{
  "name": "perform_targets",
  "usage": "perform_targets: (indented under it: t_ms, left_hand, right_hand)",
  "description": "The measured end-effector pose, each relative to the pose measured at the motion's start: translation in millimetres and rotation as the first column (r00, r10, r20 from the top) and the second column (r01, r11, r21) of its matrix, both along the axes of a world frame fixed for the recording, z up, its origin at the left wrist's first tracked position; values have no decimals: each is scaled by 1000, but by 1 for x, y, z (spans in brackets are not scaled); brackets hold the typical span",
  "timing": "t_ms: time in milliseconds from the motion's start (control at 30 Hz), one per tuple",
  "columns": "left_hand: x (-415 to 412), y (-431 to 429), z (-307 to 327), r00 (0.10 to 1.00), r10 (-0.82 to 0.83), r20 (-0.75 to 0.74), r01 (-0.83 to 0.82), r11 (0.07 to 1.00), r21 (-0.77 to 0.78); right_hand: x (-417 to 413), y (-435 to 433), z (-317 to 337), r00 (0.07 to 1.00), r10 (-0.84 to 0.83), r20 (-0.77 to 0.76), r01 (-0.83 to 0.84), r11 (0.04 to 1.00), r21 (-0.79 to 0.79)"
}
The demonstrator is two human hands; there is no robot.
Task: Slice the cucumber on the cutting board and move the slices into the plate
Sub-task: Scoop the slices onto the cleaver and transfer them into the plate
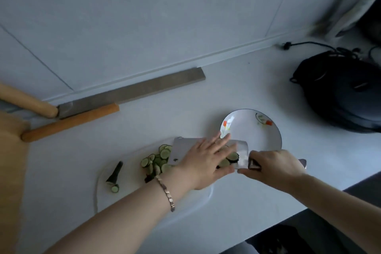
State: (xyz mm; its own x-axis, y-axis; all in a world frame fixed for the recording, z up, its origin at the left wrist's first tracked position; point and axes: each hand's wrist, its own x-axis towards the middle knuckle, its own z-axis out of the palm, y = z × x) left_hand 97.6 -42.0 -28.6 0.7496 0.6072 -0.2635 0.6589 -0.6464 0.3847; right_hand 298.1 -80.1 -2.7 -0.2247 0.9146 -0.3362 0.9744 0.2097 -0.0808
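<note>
The cucumber is already cut. Most of the cucumber slices (159,158) lie heaped in the middle of the cutting board (127,194), which sits near the front edge of the countertop (237,88). A dark-skinned stub (115,172) is at the board's left end, with a lone slice (115,188) just beside it. A few more rounds (231,159) rest on the flat of the cleaver (181,150), held over the board's right end. The left hand (204,163) lies across that blade with fingers straight, pressing the rounds down rather than gripping anything. The right hand (274,165) is curled tight around the cleaver's handle. The plate (255,136) stands just past the board's right end, towards the back, and no cucumber shows on it. So the slicing looks finished but for the stub, and the whole transfer is left to do, with the first load on the blade. By count there are one board, one plate, one cleaver, one stub and one lone slice. The heap overlaps too much to count, though it looks like a dozen or more. A bracelet (166,192) circles the left wrist. Towards the back left edge lie two wooden rods (70,122) and a metal strip (134,93). One dark appliance (346,93) sits at the right.
</note>
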Motion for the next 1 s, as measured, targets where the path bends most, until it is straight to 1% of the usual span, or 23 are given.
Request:
perform_targets:
  t_ms: [33,100,200,233,333,367,433,500,533,567,600,633,667,700,733,767,867,933,1000]
  left_hand:
    - [13,2,-2,999,-22,-37,21,999,-29]
    - [39,11,-6,995,-62,-77,56,995,-81]
    - [78,27,-13,992,-49,-115,24,978,-209]
    - [90,33,-17,992,-29,-123,-1,971,-239]
    - [120,54,-31,986,46,-163,-92,952,-292]
    - [127,61,-36,978,61,-198,-119,948,-294]
    - [138,69,-44,961,79,-265,-153,950,-272]
    - [149,72,-50,948,125,-293,-193,957,-216]
    - [154,72,-51,946,169,-278,-225,957,-182]
    - [160,71,-52,945,224,-240,-265,951,-159]
    - [165,68,-50,947,265,-182,-295,942,-162]
    - [168,65,-48,957,263,-120,-282,942,-182]
    - [172,61,-45,975,206,-81,-218,957,-190]
    - [174,57,-43,989,131,-73,-143,973,-182]
    - [175,56,-42,994,81,-78,-94,980,-177]
    - [173,57,-44,993,79,-90,-94,979,-181]
    - [167,72,-52,974,184,-133,-209,957,-202]
    - [163,83,-58,959,216,-184,-251,948,-195]
    - [157,92,-66,940,236,-246,-280,946,-161]
  right_hand:
    - [10,0,-2,1000,16,2,-16,1000,24]
    - [32,3,-2,997,49,57,-51,998,29]
    - [68,7,-8,997,59,50,-61,997,39]
    - [79,9,-11,997,66,29,-68,995,67]
    - [107,15,-29,988,156,-10,-147,949,278]
    - [116,15,-36,985,171,-22,-154,934,323]
    - [127,15,-42,980,195,-30,-172,919,355]
    - [129,16,-35,974,225,-17,-210,932,295]
    - [131,15,-34,978,205,-29,-195,958,211]
    - [135,15,-36,978,207,-38,-198,966,166]
    - [136,18,-34,977,204,-54,-194,969,155]
    - [134,22,-32,976,215,-33,-207,965,159]
    - [135,22,-32,980,199,-26,-192,967,165]
    - [138,22,-37,982,185,-35,-174,962,210]
    - [141,23,-41,980,189,-57,-169,952,257]
    - [142,24,-44,977,202,-67,-180,952,246]
    - [140,26,-43,970,238,-55,-215,940,266]
    - [143,27,-42,966,259,-20,-241,921,307]
    - [149,25,-39,970,242,-26,-227,936,268]
